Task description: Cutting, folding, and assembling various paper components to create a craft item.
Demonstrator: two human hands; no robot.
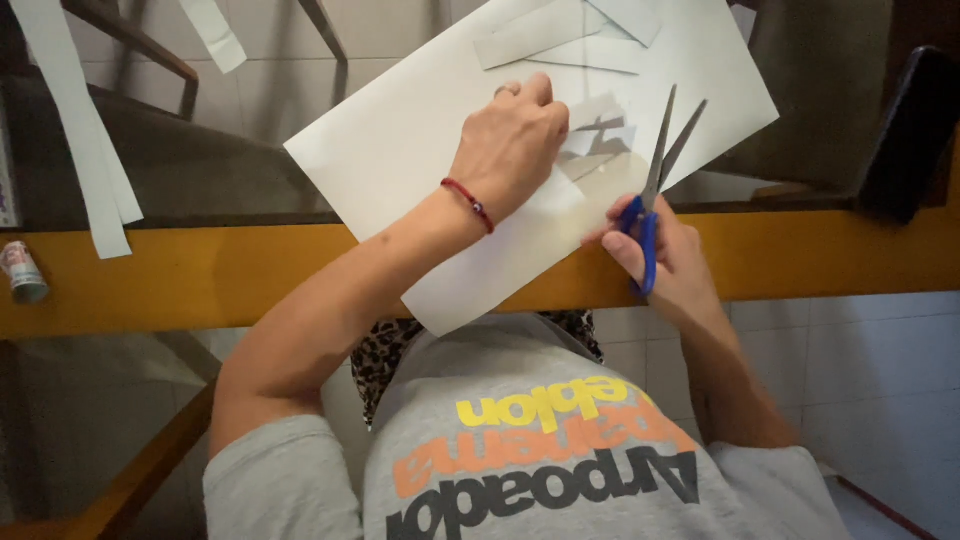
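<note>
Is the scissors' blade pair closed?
No, the scissors in the right hand have blades spread apart over the paper sheet the left hand presses down.

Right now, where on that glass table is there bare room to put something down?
Bare glass lies left of the big white sheet, between it and the long paper strips. The yellow frame edge is bare from the small tube to the forearm. It is crowded around the left hand, the cut strips and the scissors in the right hand.
</note>
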